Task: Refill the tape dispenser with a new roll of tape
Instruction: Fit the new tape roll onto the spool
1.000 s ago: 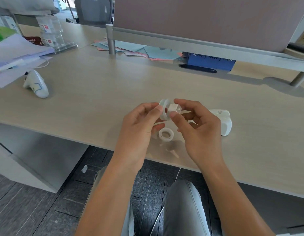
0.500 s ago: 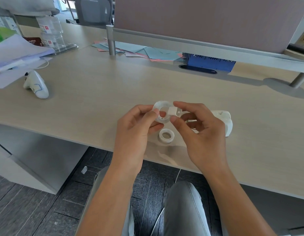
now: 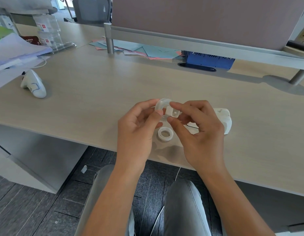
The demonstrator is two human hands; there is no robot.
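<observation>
My left hand (image 3: 137,128) pinches a clear roll of tape (image 3: 160,105) above the desk, thumb on its near rim. My right hand (image 3: 199,130) holds a small white plastic spool piece (image 3: 172,113) between thumb and forefinger, pressed against the roll's opening. Below them a second white ring (image 3: 165,134) lies flat on the desk (image 3: 96,103). The white tape dispenser body (image 3: 224,118) lies on the desk to the right, partly hidden behind my right hand.
A white controller (image 3: 33,83) rests at the left. Papers (image 3: 15,51) and clear boxes (image 3: 49,33) sit at the far left. Coloured envelopes (image 3: 148,51) and a blue box (image 3: 210,59) lie under the partition rail (image 3: 182,41). My knees are below the desk edge.
The roll has tilted in my left hand, from edge-on to showing its hole and back toward edge-on. My right hand keeps the spool piece against it. Both hands stayed in place.
</observation>
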